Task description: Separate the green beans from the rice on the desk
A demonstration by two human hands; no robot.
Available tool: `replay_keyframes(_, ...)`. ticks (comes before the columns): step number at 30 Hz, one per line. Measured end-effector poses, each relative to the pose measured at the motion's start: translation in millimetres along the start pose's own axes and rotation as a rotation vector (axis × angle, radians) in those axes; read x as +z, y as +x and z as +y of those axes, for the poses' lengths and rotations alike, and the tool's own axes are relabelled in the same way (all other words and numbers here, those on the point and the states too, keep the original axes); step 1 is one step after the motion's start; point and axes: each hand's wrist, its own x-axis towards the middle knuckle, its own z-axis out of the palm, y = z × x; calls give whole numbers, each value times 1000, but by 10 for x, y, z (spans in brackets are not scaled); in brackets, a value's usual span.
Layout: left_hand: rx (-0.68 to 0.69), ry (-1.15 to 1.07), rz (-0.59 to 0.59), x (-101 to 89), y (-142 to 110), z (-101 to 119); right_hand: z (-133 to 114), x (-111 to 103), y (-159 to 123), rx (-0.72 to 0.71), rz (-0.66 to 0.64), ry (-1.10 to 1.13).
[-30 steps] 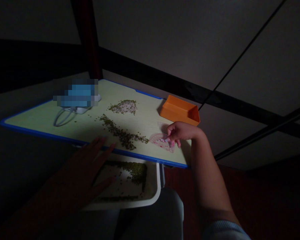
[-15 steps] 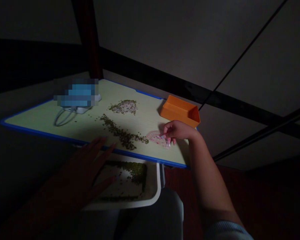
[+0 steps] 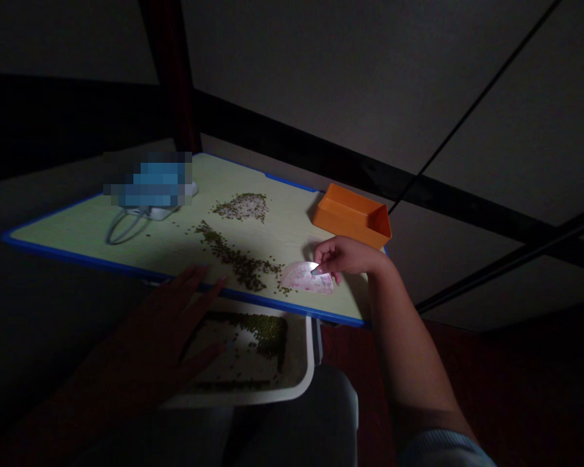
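My right hand [image 3: 343,255] pinches a clear pink protractor [image 3: 305,277] that rests on the pale table [image 3: 78,227] beside a trail of small green beans [image 3: 233,258]. A few beans lie just off the protractor's left edge. My left hand [image 3: 175,324] is in shadow with fingers spread, gripping the near left side of a white tray [image 3: 299,379] held below the table's front edge. The tray holds more green beans [image 3: 265,331]. A second small heap of beans [image 3: 241,206] lies farther back on the table.
An orange box [image 3: 353,217] stands at the table's far right corner, just behind my right hand. A blurred blue object [image 3: 148,181] with a white cable [image 3: 124,228] lies at the back left. The blue table edge [image 3: 253,298] overhangs the tray. The surroundings are dark.
My right hand has slid the protractor leftward toward the bean trail, and the protractor now lies flatter. The left hand and tray have stayed put.
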Motion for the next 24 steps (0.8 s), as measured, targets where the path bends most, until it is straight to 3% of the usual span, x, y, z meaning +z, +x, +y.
replay_keyframes(11,-5,-15,-28,-30,3,14,29,-157,-154,58,-13,-23)
replay_keyframes(24,4,-8,-11,-40,4,27,-18,-62,-117,166,-143,-9)
